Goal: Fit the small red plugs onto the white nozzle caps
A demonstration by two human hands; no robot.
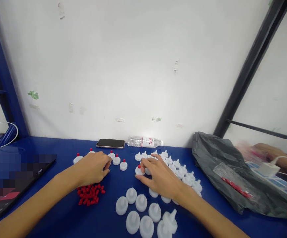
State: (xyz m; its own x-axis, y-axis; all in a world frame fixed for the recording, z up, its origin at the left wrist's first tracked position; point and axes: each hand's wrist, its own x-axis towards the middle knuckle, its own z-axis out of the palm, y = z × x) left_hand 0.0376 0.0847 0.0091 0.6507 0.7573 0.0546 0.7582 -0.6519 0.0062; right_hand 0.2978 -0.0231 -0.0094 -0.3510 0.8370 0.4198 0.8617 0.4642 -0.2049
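Observation:
My right hand (159,175) is closed, thumb and fingers around a white nozzle cap with a red tip (138,170) that stands upright on the blue table. Under and around this hand are several plain white nozzle caps (179,173). My left hand (93,168) is curled with its fingertips together, just above and behind a loose pile of small red tips (90,195). Whatever its fingers hold, if anything, is hidden. Near it stand several white caps with red tips on, such as a red-tipped cap (123,165).
A phone (110,143) and a clear plastic bottle (145,142) lie by the wall. At left is a dark device (14,178), partly pixelated. A grey plastic bag (212,165), a clear bag of red pieces (236,185), a power strip and another person's blurred hand (267,150) are at right.

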